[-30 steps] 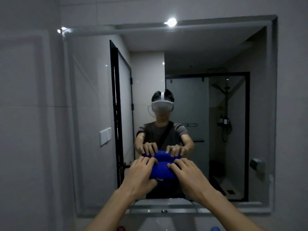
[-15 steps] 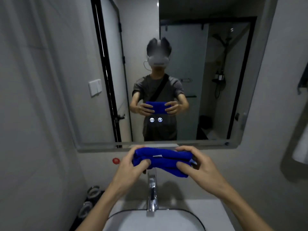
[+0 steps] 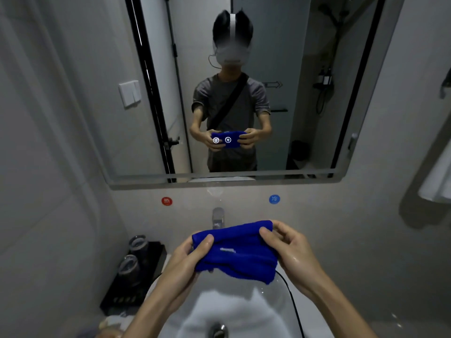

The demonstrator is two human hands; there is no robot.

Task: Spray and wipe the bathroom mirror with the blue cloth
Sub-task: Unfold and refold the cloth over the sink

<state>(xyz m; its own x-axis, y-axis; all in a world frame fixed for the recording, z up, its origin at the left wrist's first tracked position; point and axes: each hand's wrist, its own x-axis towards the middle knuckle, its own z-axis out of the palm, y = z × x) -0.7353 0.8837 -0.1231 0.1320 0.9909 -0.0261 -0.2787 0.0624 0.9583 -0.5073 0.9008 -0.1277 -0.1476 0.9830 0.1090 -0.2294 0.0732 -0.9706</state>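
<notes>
Dim grey tiles surround the mirror [image 3: 244, 93], which hangs on the wall above the sink [image 3: 244, 311], with the tap [image 3: 218, 217] between them. You hold the cloth [image 3: 235, 252] bunched over the basin, well below the glass. Your left hand [image 3: 188, 262] pinches its left end, thumb on top and fingers curled under; your right hand [image 3: 290, 250] grips the right end the same way, and its skin looks wet. Neither hand is free. No spray bottle shows, so I cannot tell where it is. The step looks like folding or wringing the cloth: keep it over the basin, fold it into a flat pad with a clean face outward, then raise it to the glass.
</notes>
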